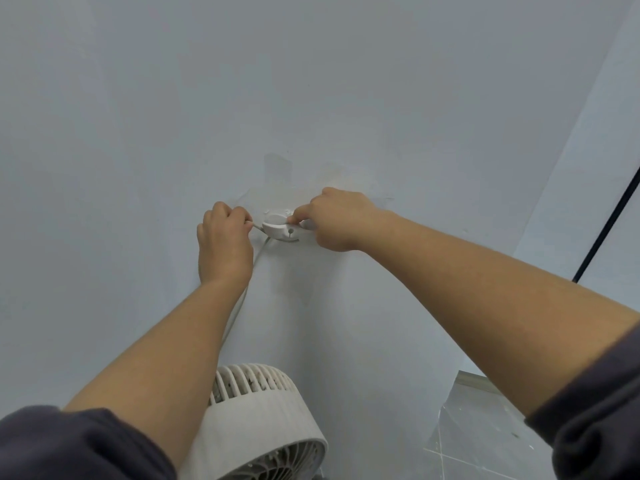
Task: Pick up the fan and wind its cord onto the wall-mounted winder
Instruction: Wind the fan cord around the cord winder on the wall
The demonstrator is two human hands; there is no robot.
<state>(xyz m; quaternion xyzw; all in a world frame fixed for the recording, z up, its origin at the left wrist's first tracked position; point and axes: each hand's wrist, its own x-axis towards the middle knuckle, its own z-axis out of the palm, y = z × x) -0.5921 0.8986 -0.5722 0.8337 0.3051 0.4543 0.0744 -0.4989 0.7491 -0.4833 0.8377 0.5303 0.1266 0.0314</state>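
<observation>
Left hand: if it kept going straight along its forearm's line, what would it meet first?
Most likely the bare wall just left of the winder; the left hand, gripping the cord, looks close to it, though depth is unclear.

- Wall (pixel 311 81): pale blue-grey, plain, matt.
- Patches (pixel 277 171): lighter, irregular, mid-wall.
- Black line (pixel 606 223): thin, slanting down the right side wall; cable or rod, cannot tell.
- Floor (pixel 485 445): grey, paint-flecked, lower right.
- Metal strip (pixel 471 378): at floor's far edge.
</observation>
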